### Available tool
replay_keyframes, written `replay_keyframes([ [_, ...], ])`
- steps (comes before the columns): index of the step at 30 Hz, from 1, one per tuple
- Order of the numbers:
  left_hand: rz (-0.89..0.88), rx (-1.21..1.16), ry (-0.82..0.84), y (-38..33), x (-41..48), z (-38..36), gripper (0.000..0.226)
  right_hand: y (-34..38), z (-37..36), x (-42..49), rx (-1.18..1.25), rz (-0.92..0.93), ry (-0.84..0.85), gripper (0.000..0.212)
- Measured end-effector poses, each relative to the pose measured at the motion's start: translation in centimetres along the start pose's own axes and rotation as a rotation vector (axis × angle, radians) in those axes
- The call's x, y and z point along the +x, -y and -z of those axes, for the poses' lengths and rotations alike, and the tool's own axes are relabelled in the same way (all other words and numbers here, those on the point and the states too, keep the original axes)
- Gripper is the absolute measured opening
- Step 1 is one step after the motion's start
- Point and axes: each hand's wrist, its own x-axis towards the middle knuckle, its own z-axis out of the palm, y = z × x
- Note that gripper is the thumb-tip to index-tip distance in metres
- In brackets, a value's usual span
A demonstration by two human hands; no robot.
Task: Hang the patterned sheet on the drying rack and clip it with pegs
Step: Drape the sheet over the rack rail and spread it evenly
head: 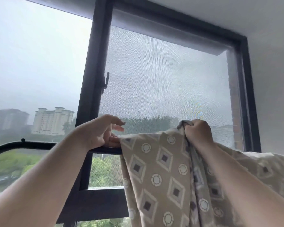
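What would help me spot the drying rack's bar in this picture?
Start at the big dark-framed window. Below its middle, a thin black bar crosses in front, curving down at far left. Unlike the frame, it carries the patterned sheet and the left hand.

Head view, close, angled upward toward window (162, 82).

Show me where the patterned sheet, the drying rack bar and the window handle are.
patterned sheet (156, 169): head view, on the beige panel hanging below the bar.
drying rack bar (39, 144): head view, bare black rail, left part.
window handle (106, 81): head view, black lever on the frame.
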Motion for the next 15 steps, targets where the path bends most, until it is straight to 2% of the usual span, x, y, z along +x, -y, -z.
replay_keyframes([
  [3,-0.031,-0.042,0.046,0.3,-0.1,-0.2,0.073,-0.4,-0.3,0.3,-0.017,-0.055,0.105,0.025],
  [6,-0.067,-0.119,0.008,0.5,0.1,-0.2,0.067,-0.7,-0.5,0.1,-0.04,-0.076,0.203,0.025],
  [9,-0.074,-0.248,-0.072,0.7,1.0,0.2,0.07,-0.8,-0.7,0.0,-0.054,-0.056,0.25,0.024],
  [12,-0.059,-0.124,-0.076,0.6,0.9,0.0,0.077,-0.3,-0.8,-0.6,-0.078,-0.007,0.329,0.042],
  [15,-0.024,0.079,0.012,0.3,0.4,0.1,0.084,0.4,-1.0,-0.6,-0.138,0.018,0.399,0.038],
])
